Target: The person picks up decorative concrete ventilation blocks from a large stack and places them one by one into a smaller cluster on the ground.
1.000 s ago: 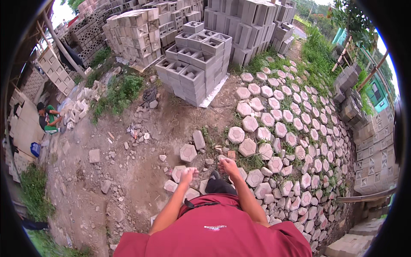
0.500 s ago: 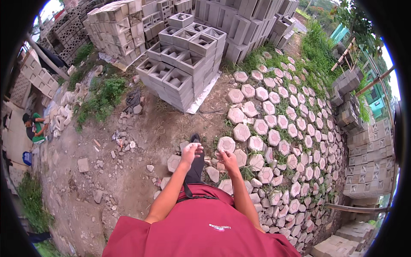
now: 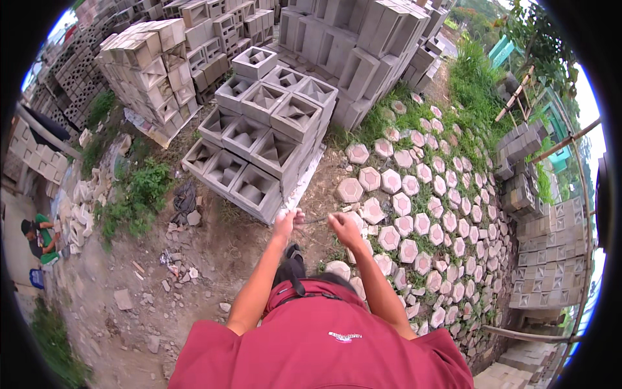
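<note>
In front of my body, my left hand (image 3: 285,224) is closed with its fingers curled inward, near the lower corner of the stack of grey hollow concrete blocks (image 3: 249,185). To its right, apart from it, my right hand (image 3: 345,230) is also closed, with thumb and fingers drawn together. What either hand holds, if anything, is too small to make out. A thin dark strand (image 3: 315,221) shows between the hands; it seems to lie on the ground behind them. My dark shoe (image 3: 294,251) is just below my hands.
Hexagonal pavers (image 3: 402,204) cover the grassy ground on the right. Taller block stacks (image 3: 356,71) and pale blocks (image 3: 152,71) stand behind. Rubble (image 3: 178,269) lies on the dirt at left, where another person (image 3: 40,240) sits low. More blocks (image 3: 551,253) line the right side.
I have moved forward, so the block stack is nearer and lower in view. Both hands stay raised and curled, with the right one slightly farther right.
</note>
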`<state>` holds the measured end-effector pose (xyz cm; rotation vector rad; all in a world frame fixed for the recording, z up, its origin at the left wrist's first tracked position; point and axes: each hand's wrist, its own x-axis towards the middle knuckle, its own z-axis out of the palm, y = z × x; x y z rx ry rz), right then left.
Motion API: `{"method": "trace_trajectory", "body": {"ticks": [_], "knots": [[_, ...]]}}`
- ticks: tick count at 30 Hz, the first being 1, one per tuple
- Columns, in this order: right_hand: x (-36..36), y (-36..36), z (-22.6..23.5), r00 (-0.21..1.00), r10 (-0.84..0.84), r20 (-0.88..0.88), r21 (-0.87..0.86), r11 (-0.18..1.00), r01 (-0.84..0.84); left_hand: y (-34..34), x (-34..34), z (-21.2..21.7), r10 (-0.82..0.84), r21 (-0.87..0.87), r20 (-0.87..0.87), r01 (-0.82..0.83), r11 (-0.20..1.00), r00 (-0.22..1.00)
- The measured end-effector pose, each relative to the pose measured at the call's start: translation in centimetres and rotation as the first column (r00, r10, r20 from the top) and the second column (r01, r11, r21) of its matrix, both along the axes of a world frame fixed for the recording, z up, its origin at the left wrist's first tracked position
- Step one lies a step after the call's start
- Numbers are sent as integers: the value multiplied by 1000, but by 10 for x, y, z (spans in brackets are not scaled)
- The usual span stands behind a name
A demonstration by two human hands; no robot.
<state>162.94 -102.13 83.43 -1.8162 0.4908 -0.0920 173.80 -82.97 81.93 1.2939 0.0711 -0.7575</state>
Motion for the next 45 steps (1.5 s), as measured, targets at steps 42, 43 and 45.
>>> {"method": "trace_trajectory", "body": {"ticks": [42,43,45], "knots": [[781,-441,-169,614,687,-389,-246,565,-788,-471,541,-125,65,816,528,-527,236,847],[779,-440,-167,592,717,-367,-186,568,-802,-469,539,-126,81,813,532,-535,230,843],[783,-452,-174,557,761,-332,-137,545,-827,-471,542,-125,98,791,554,-559,248,827]]}}
